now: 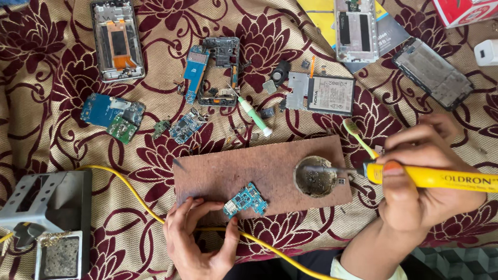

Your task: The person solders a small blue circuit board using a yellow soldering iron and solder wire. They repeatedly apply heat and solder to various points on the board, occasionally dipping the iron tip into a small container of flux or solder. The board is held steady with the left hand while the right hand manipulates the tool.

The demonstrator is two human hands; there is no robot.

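My right hand (423, 181) grips a yellow soldering iron (441, 178), its metal tip reaching left into a small round tin (314, 177) of flux or paste on a brown wooden board (249, 168). My left hand (199, 238) rests at the board's near edge, fingertips touching a small blue circuit board (246, 200) lying on it. The iron's yellow cord (135, 199) runs across the cloth under my left hand.
A maroon floral cloth (52, 140) is strewn with phone frames (117, 39), several blue circuit boards (112, 116), a phone battery (330, 95), a green-handled tool (253, 115), a toothbrush (358, 136) and a grey metal iron stand (49, 220) at lower left. A white charger (486, 52) lies far right.
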